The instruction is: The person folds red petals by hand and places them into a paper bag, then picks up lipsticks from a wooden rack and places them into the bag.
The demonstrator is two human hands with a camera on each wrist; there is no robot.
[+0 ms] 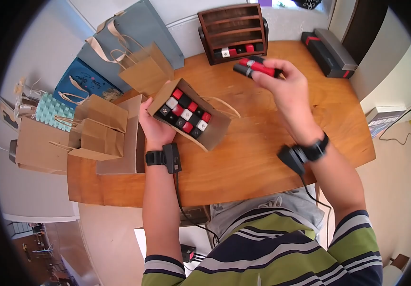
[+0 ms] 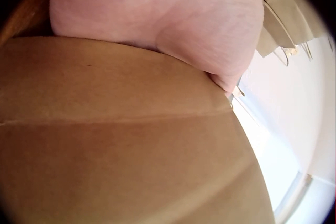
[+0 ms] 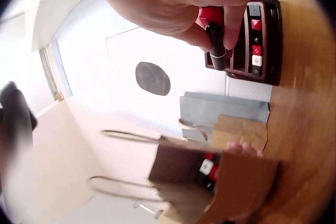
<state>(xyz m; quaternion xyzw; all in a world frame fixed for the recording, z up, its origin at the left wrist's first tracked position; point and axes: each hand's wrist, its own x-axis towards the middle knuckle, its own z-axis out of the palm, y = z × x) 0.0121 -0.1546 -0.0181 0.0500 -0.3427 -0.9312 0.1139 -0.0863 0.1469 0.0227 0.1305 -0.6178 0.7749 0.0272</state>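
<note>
My left hand (image 1: pixel 156 127) holds a brown paper bag (image 1: pixel 218 129) from its left side, tilted so that its mouth faces me. Inside the bag stand rows of lipsticks (image 1: pixel 187 114) with square red, black and white ends. Over the table to the right, my right hand (image 1: pixel 289 88) pinches a few lipsticks, red (image 1: pixel 262 67) and black (image 3: pixel 217 45), between thumb and fingers. Behind it stands a dark wooden tiered rack (image 1: pixel 231 24) with several lipsticks (image 1: pixel 225 52) in its lowest row. The left wrist view shows the palm against the bag's side (image 2: pixel 115 161).
Smaller brown paper bags (image 1: pixel 101 138) and a cardboard box (image 1: pixel 136 128) crowd the table's left side. Behind them are a blue bag (image 1: pixel 84 78) and a large grey bag (image 1: pixel 153 33). Long dark boxes (image 1: pixel 329 55) lie at the back right of the wooden table (image 1: pixel 258 157).
</note>
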